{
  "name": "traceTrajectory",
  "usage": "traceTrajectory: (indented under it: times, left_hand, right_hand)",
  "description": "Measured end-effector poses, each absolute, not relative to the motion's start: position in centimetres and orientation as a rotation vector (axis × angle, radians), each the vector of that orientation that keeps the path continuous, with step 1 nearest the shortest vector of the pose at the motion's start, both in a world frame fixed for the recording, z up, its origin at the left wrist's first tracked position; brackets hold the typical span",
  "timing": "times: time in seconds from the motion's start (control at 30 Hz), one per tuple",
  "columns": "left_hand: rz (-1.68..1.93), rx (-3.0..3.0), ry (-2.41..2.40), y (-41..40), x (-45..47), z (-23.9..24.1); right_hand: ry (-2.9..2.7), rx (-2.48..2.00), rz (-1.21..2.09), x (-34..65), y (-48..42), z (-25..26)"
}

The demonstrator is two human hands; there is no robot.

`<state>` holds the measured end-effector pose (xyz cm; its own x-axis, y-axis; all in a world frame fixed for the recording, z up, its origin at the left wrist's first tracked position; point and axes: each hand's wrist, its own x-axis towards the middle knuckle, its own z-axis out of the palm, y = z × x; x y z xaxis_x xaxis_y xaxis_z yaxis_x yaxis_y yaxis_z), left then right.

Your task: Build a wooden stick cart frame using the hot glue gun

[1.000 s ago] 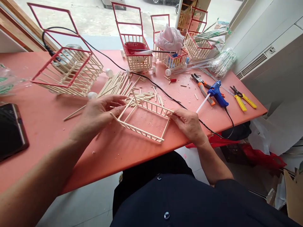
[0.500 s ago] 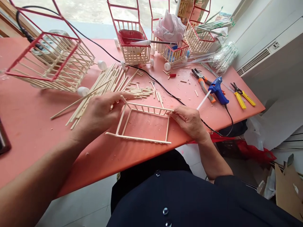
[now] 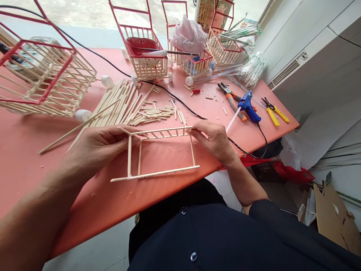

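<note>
A half-built frame of pale wooden sticks [image 3: 158,152] is held between both hands just above the pink table [image 3: 118,203]. My left hand [image 3: 98,145] pinches its upper left corner, fingers closed on the sticks. My right hand [image 3: 213,139] grips the upper right corner with thumb and fingers. The frame's far side carries a row of short rungs. Its near rail points toward my body, tipped up.
A heap of loose sticks [image 3: 124,105] lies behind the frame. Several red-and-wood stick carts [image 3: 45,79] stand along the back. A blue glue gun [image 3: 248,107], orange pliers [image 3: 229,98] and yellow cutters [image 3: 275,113] lie at the right, with a black cable [image 3: 169,94] crossing the table.
Both hands have turned the frame, tilting its near rail up and swinging it toward me. The view has also shifted right and down.
</note>
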<state>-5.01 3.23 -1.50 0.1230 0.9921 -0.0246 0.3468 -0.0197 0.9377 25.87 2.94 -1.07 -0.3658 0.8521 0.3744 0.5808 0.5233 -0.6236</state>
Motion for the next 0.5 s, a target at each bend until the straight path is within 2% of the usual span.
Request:
traceTrajectory:
  times: [0.3, 0.5]
  left_hand:
    - [0.981, 1.724, 1.548, 2.81, -5.22, -1.95]
    - [0.964, 1.680, 1.655, 2.44, -4.95, -1.70]
  right_hand:
    - [-1.932, -1.117, 0.720, 25.79, 2.94, -0.75]
    - [-1.891, -1.339, 0.775, 26.35, 2.36, -0.80]
